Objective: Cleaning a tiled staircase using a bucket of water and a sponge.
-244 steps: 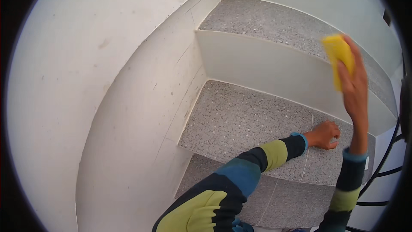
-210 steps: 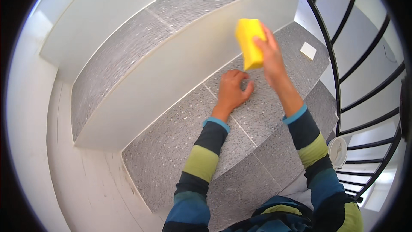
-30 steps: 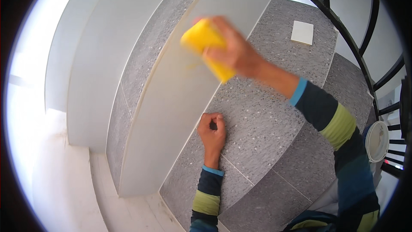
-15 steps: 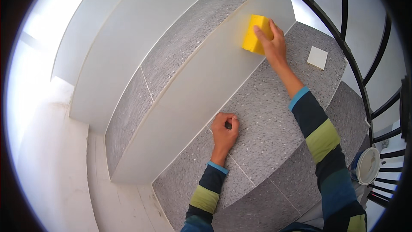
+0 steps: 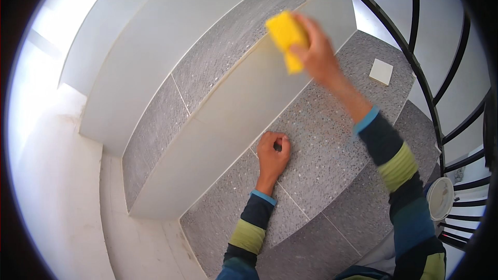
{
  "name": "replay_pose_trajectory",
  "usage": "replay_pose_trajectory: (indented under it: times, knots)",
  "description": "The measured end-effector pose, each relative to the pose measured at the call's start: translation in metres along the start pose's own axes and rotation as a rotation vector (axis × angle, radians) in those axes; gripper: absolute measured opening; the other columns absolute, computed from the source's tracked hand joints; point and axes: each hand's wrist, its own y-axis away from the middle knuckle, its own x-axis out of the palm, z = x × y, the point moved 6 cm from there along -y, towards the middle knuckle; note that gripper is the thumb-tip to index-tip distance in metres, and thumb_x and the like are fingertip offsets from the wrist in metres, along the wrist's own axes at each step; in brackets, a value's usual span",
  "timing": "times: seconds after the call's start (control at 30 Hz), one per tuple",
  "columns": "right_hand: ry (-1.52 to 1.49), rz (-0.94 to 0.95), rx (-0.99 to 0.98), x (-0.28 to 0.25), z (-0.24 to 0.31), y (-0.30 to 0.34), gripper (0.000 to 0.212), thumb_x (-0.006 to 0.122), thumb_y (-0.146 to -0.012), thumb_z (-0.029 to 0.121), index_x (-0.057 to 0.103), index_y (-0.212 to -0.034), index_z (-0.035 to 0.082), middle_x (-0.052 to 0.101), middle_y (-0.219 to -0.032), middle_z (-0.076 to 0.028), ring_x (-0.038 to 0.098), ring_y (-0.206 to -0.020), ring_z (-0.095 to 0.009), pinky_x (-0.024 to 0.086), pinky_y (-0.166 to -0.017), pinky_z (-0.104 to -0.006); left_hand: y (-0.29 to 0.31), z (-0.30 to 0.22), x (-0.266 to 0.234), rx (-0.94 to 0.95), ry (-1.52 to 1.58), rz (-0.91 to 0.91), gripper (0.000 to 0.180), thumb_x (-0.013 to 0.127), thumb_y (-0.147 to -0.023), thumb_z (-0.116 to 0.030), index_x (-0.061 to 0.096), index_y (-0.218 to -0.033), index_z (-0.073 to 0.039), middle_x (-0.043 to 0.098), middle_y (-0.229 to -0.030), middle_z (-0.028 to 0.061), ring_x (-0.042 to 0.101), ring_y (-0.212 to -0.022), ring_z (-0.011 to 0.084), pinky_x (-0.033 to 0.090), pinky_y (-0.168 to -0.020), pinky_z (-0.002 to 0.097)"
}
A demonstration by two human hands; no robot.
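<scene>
Your right hand [image 5: 318,54] clasps the sponge [image 5: 284,31]; your left hand [image 5: 271,159], a loose empty fist, perhaps steadies you on the step [image 5: 327,140].

My right hand [image 5: 317,51] is smeared by blur, as is the yellow sponge [image 5: 284,36] I grip; some of my fingertips are hidden, and I can't tell whether the sponge touches the pale riser [image 5: 236,111] behind it. My left hand [image 5: 273,156] is curled so that its palm is out of sight. The lower edge cuts off my left sleeve [image 5: 248,236] and right sleeve [image 5: 399,168]. At lower right, the pail [image 5: 441,199] is partly covered and its contents unclear; the black railing [image 5: 385,18] runs out at the top edge. Upper left, glare swallows detail.
</scene>
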Motion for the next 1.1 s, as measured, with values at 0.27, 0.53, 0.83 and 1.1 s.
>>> replay_pose_trajectory:
  times: [0.27, 0.53, 0.83, 1.1]
  knots:
    - [0.889, 0.527, -0.182, 0.014, -0.021, -0.107, 0.048, 0.047, -0.080, 0.018, 0.049, -0.126, 0.005, 0.061, -0.100, -0.022, 0.059, -0.093, -0.033, 0.045, -0.082, -0.0399, -0.006, 0.003, 0.008, -0.005, 0.037, 0.007, 0.004, 0.062, -0.073, -0.005, 0.059, -0.071, -0.004, 0.052, -0.064, 0.0065, 0.053, -0.059, 0.0211, 0.041, -0.057, 0.0335]
    - [0.427, 0.680, -0.294, 0.027, 0.024, -0.108, 0.043, 0.044, -0.082, 0.020, 0.053, -0.121, 0.004, 0.062, -0.088, -0.020, 0.061, -0.081, -0.030, 0.047, -0.068, -0.0428, -0.002, 0.002, 0.000, -0.010, 0.032, 0.001, 0.003, 0.061, -0.073, -0.005, 0.059, -0.071, -0.005, 0.052, -0.064, 0.0059, 0.052, -0.059, 0.0204, 0.041, -0.058, 0.0333]
    - [-0.333, 0.864, -0.109, 0.050, 0.109, 0.058, 0.056, 0.052, -0.081, 0.021, 0.043, -0.131, -0.001, 0.056, -0.116, -0.019, 0.059, -0.096, -0.027, 0.047, -0.086, -0.0362, 0.008, 0.015, 0.011, -0.065, 0.052, 0.139, 0.008, 0.059, -0.083, -0.009, 0.063, -0.083, -0.002, 0.063, -0.080, 0.0053, 0.057, -0.071, 0.0135, 0.045, -0.067, 0.0270]
    - [-0.447, 0.295, 0.682, -0.190, 0.022, 0.208, 0.073, 0.062, -0.078, 0.028, 0.029, -0.140, 0.007, 0.050, -0.119, -0.012, 0.054, -0.103, -0.020, 0.048, -0.085, -0.0326, -0.005, 0.004, 0.019, 0.045, -0.113, 0.072, 0.008, 0.060, -0.081, -0.009, 0.062, -0.079, -0.002, 0.056, -0.068, 0.0039, 0.049, -0.063, 0.0134, 0.041, -0.059, 0.0274]
